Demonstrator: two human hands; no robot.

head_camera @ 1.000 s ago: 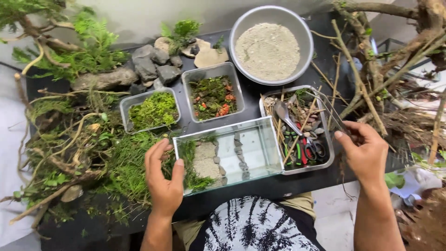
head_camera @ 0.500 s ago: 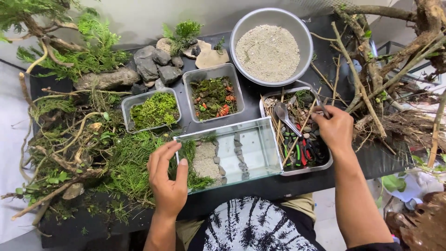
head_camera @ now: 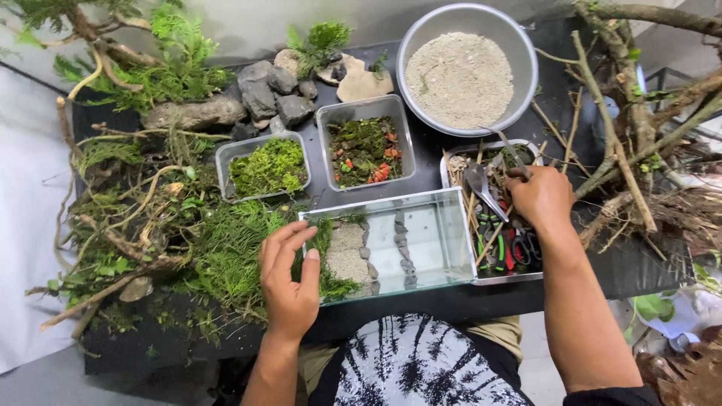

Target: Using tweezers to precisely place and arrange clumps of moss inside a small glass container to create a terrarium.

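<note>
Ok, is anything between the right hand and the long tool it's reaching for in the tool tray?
Nothing visible. The right hand is already over the tool tray, its fingers closed on the long thin tool. A spoon and sticks lie beside it, not in the way.

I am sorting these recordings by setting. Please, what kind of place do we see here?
Probably a hobby worktable for building a terrarium or aquascape. A small glass tank stands on a dark table, with tubs of moss, a bowl of sand, stones and branches. The right hand reaches into a tool tray.
</note>
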